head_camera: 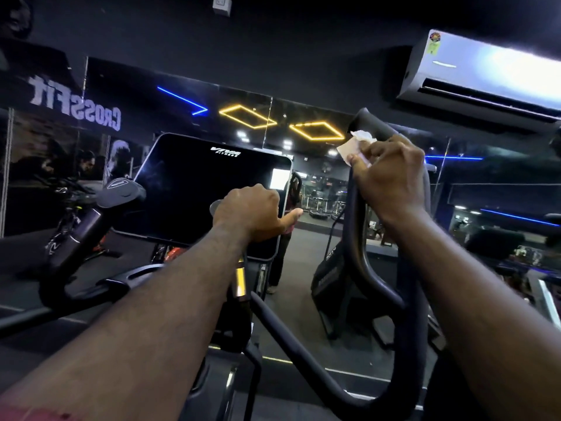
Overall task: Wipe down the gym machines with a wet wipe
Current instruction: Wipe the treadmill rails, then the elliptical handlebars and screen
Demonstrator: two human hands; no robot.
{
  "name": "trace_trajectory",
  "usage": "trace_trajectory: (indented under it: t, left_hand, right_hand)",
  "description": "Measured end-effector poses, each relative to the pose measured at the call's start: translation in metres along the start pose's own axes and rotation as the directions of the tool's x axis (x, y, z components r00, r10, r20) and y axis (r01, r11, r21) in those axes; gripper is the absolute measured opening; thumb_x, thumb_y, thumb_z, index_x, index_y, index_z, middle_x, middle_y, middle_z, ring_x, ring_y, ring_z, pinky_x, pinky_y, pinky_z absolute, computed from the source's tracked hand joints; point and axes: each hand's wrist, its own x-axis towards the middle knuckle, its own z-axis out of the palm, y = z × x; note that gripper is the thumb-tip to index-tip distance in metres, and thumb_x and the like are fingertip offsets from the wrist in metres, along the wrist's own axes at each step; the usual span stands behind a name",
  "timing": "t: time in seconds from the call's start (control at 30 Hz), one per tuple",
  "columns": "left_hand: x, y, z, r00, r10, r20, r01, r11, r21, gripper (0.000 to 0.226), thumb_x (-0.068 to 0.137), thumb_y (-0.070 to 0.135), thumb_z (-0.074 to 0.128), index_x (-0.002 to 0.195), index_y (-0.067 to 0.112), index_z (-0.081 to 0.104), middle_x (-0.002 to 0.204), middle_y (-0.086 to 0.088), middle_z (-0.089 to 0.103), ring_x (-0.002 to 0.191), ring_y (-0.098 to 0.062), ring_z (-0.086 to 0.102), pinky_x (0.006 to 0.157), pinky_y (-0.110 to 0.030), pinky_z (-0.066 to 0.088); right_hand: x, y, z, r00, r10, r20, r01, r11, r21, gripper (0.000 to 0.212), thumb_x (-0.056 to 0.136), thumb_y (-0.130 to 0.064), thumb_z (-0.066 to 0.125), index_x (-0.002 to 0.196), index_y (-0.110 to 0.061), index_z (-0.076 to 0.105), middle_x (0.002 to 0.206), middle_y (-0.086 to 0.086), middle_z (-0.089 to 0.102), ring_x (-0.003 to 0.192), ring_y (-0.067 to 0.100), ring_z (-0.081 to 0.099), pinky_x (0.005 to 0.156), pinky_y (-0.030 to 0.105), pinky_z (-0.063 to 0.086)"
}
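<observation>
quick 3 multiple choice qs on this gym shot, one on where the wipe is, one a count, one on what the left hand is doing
1. Where is the wipe?
A. lying on the floor
B. held against the right handlebar near its top
C. spread over the console

2. How many yellow diamond lights show?
A. two
B. one
C. five

3. What is the left hand doing?
A. lying flat on the screen
B. hanging at the person's side
C. gripping a grip in front of the console

Answers:
1 B: the right hand pinches the white wipe onto the right handlebar.
2 A: two yellow diamond lights glow side by side.
3 C: the left hand has its fingers curled round the grip in front of the dark console.
</observation>
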Motion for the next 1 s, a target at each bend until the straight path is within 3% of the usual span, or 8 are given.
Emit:
trace_trajectory:
  t: [0.1, 0.17, 0.33, 0.47, 0.63, 0.77, 0.9, 1.0]
  left_hand:
    - [0.001, -0.001, 0.003, 1.0, 0.006, -0.012, -0.006, 1.0, -0.017, 0.072, 0.092, 0.087, 0.031, 0.081, 0.021, 0.058, 0.071, 0.003, 0.048, 0.066, -0.02, 0.054, 0.063, -0.036, 0.041]
    - [0.002, -0.001, 0.005, 0.999, 0.002, -0.032, -0.004, 0.999, -0.039, 0.069, 0.09, 0.088, 0.032, 0.074, 0.023, 0.051, 0.07, 0.004, 0.045, 0.066, -0.021, 0.053, 0.064, -0.036, 0.041]
    - [0.002, -0.001, 0.005, 0.999, -0.002, -0.043, 0.0, 0.998, -0.062, 0.07, 0.091, 0.087, 0.035, 0.069, 0.022, 0.051, 0.067, 0.003, 0.049, 0.058, -0.017, 0.05, 0.06, -0.034, 0.04]
    - [0.001, -0.002, 0.002, 1.0, -0.005, -0.03, 0.002, 0.996, -0.088, 0.071, 0.091, 0.086, 0.036, 0.073, 0.021, 0.056, 0.068, 0.003, 0.053, 0.057, -0.016, 0.052, 0.059, -0.034, 0.042]
    - [0.0, -0.002, 0.002, 1.0, 0.005, -0.007, -0.006, 0.998, -0.069, 0.068, 0.09, 0.088, 0.033, 0.075, 0.024, 0.053, 0.071, 0.005, 0.049, 0.065, -0.02, 0.055, 0.062, -0.035, 0.042]
    - [0.001, -0.002, 0.002, 0.999, 0.001, -0.04, -0.003, 0.998, -0.063, 0.07, 0.091, 0.087, 0.034, 0.073, 0.023, 0.055, 0.069, 0.004, 0.052, 0.059, -0.015, 0.051, 0.06, -0.034, 0.042]
    - [-0.002, 0.0, -0.001, 1.0, 0.015, -0.01, -0.016, 0.997, -0.072, 0.07, 0.093, 0.084, 0.035, 0.076, 0.021, 0.059, 0.069, 0.003, 0.055, 0.058, -0.013, 0.052, 0.06, -0.033, 0.042]
    - [-0.003, -0.001, -0.002, 1.0, 0.013, -0.01, -0.014, 0.997, -0.07, 0.069, 0.092, 0.085, 0.035, 0.076, 0.022, 0.057, 0.07, 0.003, 0.054, 0.059, -0.014, 0.053, 0.061, -0.034, 0.042]
  right_hand:
    - [-0.023, 0.0, -0.009, 1.0, 0.009, -0.004, -0.009, 1.0, 0.007, 0.024, 0.096, -0.037, 0.072, 0.096, -0.014, 0.079, 0.095, -0.001, 0.064, 0.07, 0.001, 0.053, 0.06, -0.001, 0.032]
    - [-0.052, 0.006, -0.014, 1.0, 0.02, -0.005, -0.019, 0.999, 0.043, 0.025, 0.096, -0.037, 0.072, 0.089, -0.015, 0.08, 0.084, -0.003, 0.061, 0.065, 0.003, 0.05, 0.063, 0.001, 0.033]
    - [-0.024, 0.01, -0.02, 0.994, -0.106, 0.007, 0.106, 0.994, 0.023, 0.013, 0.093, -0.024, 0.076, 0.099, -0.014, 0.082, 0.106, 0.003, 0.072, 0.094, 0.013, 0.066, 0.084, -0.004, 0.032]
    - [0.025, 0.002, -0.002, 0.981, -0.186, 0.064, 0.189, 0.981, -0.047, 0.026, 0.099, -0.02, 0.061, 0.115, -0.009, 0.078, 0.132, 0.005, 0.071, 0.123, 0.019, 0.064, 0.112, 0.019, 0.04]
    - [-0.035, 0.0, -0.01, 0.982, -0.185, 0.042, 0.185, 0.983, 0.005, 0.03, 0.102, -0.024, 0.064, 0.128, -0.014, 0.073, 0.139, 0.005, 0.066, 0.127, 0.013, 0.063, 0.108, 0.009, 0.034]
    - [-0.029, 0.01, -0.018, 0.968, -0.243, 0.054, 0.243, 0.97, 0.01, 0.018, 0.096, -0.022, 0.071, 0.108, -0.014, 0.081, 0.113, 0.003, 0.078, 0.102, 0.015, 0.073, 0.097, 0.011, 0.046]
    - [0.006, -0.003, -0.014, 0.994, -0.107, 0.011, 0.107, 0.994, 0.024, 0.025, 0.096, -0.014, 0.065, 0.116, -0.014, 0.079, 0.122, 0.003, 0.075, 0.111, 0.019, 0.07, 0.095, -0.002, 0.03]
    - [-0.012, -0.018, -0.012, 0.989, 0.15, 0.009, -0.15, 0.981, 0.122, 0.03, 0.099, -0.019, 0.064, 0.126, -0.023, 0.075, 0.123, -0.006, 0.075, 0.108, 0.01, 0.068, 0.093, 0.008, 0.04]
